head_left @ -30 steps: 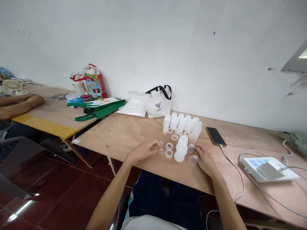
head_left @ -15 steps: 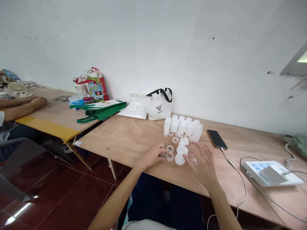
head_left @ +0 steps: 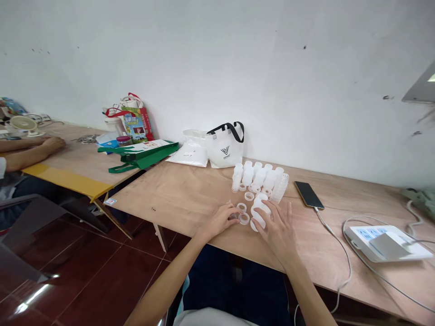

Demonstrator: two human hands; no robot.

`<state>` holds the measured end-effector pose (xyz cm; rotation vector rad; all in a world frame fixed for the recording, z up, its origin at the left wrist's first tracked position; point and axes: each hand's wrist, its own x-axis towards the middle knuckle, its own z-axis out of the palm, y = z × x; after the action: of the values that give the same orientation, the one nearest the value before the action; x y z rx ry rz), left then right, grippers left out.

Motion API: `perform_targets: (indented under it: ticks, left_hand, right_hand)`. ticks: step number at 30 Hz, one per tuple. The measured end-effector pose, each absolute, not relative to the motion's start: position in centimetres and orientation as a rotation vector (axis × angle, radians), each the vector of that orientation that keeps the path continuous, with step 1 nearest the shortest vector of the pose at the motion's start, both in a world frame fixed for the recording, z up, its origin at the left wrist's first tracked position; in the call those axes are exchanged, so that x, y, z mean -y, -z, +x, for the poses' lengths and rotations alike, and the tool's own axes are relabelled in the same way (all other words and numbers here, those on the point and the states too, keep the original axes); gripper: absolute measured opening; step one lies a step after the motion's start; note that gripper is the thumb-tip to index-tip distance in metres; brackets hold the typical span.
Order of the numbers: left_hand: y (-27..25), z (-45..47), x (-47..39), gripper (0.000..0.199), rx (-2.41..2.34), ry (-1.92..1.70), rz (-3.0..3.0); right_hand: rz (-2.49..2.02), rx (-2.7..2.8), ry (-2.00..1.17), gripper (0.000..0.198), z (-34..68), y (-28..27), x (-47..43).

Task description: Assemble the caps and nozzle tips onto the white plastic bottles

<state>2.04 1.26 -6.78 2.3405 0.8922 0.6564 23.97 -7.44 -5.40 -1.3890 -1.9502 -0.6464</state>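
On the table in front of me, several white round plastic pieces [head_left: 259, 203] lie in a short overlapping row. My right hand [head_left: 280, 231] reaches over this row from the right with fingers spread, the fingertips touching or just above the white pieces and partly hiding them. To their left lie clear plastic rings [head_left: 244, 218]. Beside these rings rests my left hand [head_left: 222, 220], thumb and forefinger apart; a clear piece is partly hidden behind its fingers. Farther back, several rows of stacked white pieces [head_left: 258, 174] stand with more rings and a stack of clear ones [head_left: 280, 188].
A white tote bag [head_left: 224, 147] and a white plastic packet [head_left: 189, 155] sit against the wall. To the right are a phone [head_left: 309, 194] on a cable and a white box-like device [head_left: 387, 244]. At left, a green bag [head_left: 146, 156] and a co-worker's arm [head_left: 34, 154] are on another table.
My right hand has moved left and now covers more of the white pieces, uncovering table on its right. My left hand has shifted slightly right, closer to the clear rings.
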Motion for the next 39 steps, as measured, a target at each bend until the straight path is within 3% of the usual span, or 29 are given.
perform_targets:
  ticks: [13, 23, 31, 39]
  left_hand:
    - [7.1, 2.4, -1.6, 0.019, -0.848, -0.673, 2.428]
    - [7.8, 2.4, -1.8, 0.02, -0.825, -0.726, 2.406]
    - [6.6, 1.5, -1.9, 0.033, -0.835, -0.637, 2.383]
    - [7.2, 1.9, -2.1, 0.024, -0.826, -0.658, 2.442]
  right_hand:
    - [-1.325, 1.765, 0.759, 0.035, 23.7, 6.8, 6.7]
    - [-1.25, 1.75, 0.648, 0.019, 23.7, 6.7, 6.7]
    - [-1.279, 1.74, 0.668, 0.022, 23.8, 7.0, 6.5]
    - [-1.366, 1.708, 0.713, 0.027, 24.5, 7.7, 6.1]
